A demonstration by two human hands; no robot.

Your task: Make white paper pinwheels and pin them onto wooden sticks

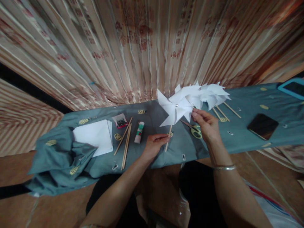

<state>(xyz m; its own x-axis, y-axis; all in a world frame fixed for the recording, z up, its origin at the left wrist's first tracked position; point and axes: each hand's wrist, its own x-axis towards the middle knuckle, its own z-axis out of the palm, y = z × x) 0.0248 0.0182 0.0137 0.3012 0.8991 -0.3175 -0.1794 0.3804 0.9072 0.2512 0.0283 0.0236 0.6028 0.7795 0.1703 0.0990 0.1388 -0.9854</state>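
A white paper pinwheel with a shiny pin at its centre is held up over the cloth. My left hand is closed, pinching the wooden stick below the paper blades. At the right side of the pinwheel, the thumb and fingers of my right hand close on the edge of a blade. Just beside that hand, scissors with green-yellow handles lie partly behind the pinwheel. Several finished paper pinwheels lie overlapping behind it, their sticks pointing toward me.
On the grey-green cloth lie a stack of white paper, several wooden sticks, a glue stick and a small box of pins. A dark phone is at right, near a blue-edged device. A curtain hangs behind.
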